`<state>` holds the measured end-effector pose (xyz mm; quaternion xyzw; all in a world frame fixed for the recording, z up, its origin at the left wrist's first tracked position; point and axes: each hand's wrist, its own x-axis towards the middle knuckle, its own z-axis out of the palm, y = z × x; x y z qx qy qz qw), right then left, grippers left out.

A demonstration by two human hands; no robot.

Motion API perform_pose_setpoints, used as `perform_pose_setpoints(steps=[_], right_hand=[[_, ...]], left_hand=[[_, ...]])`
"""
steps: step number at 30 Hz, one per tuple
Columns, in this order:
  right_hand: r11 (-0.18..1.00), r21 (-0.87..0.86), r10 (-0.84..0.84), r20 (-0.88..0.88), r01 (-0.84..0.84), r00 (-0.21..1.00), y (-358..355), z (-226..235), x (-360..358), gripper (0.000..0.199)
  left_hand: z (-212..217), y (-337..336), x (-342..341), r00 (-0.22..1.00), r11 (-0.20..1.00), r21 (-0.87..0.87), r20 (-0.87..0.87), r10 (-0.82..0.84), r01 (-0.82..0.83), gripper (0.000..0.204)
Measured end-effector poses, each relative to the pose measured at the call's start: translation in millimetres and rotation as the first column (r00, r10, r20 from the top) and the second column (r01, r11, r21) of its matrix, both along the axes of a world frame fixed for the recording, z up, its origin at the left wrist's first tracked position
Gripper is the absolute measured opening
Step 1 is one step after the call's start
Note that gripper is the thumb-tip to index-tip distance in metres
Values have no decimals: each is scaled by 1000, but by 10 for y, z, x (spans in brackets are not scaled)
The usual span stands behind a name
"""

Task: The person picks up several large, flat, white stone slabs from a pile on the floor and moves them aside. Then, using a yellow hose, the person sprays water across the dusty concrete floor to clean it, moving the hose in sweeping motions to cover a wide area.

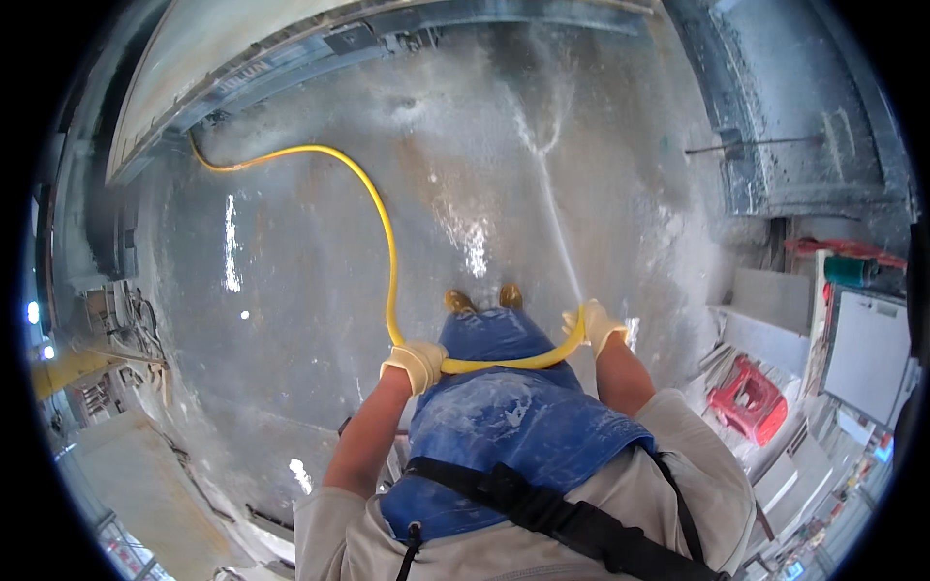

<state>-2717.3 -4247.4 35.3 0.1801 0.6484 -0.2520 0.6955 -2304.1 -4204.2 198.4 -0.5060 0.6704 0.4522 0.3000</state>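
Note:
A yellow hose (504,366) runs across the front of my blue apron (523,412), between my two gloved hands. My left hand (417,364), in a cream glove, is closed around the hose at the left side of the apron. At the right, my right hand (603,324), also gloved, grips the hose near its end. From that end a jet of water (557,218) shoots forward and splashes on the wet grey floor (310,232). Beyond my left hand the hose curves over the floor to the far left.
A large pale machine or slab frame (252,82) borders the far left. Dark metal equipment (794,107) stands at the far right. To the right sit a red plastic stool (748,399) and a white cabinet (865,339). My boots (484,298) stand on the floor ahead.

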Motion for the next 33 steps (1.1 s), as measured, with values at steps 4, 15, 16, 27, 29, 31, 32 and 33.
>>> perform_pose_setpoints(steps=[4, 15, 16, 27, 29, 31, 32, 33], right_hand=[[941, -35, 332, -107, -337, 937, -108, 319, 254, 50], [856, -105, 487, -170, -507, 857, -31, 545, 855, 43], [853, -103, 491, -180, -512, 853, 31, 523, 964, 42], [790, 22, 604, -201, -613, 771, 759, 119, 2283, 52], [778, 55, 624, -184, -626, 759, 757, 85, 2491, 53], [759, 80, 647, -199, -646, 736, 726, 187, 2719, 53], [734, 68, 674, -198, -676, 711, 728, 204, 2797, 53], [707, 55, 700, -198, -705, 686, 730, 215, 2859, 54]], left_hand=[[-67, 263, -54, 998, 998, -13, 9, -57, 57, 26], [-82, 869, 288, 998, 997, -72, 59, -14, 19, 22], [-128, 980, 371, 999, 995, -98, 47, 2, 3, 21], [-262, 2241, 1630, 998, 976, -209, -8, 57, -57, 20], [-138, 2357, 1768, 996, 966, -243, -12, 88, -89, 20], [-245, 2533, 1916, 992, 962, -245, -12, 125, -124, 21], [-246, 2602, 1951, 990, 960, -244, -16, 140, -140, 21], [-238, 2668, 1970, 988, 958, -241, -8, 157, -154, 21]])
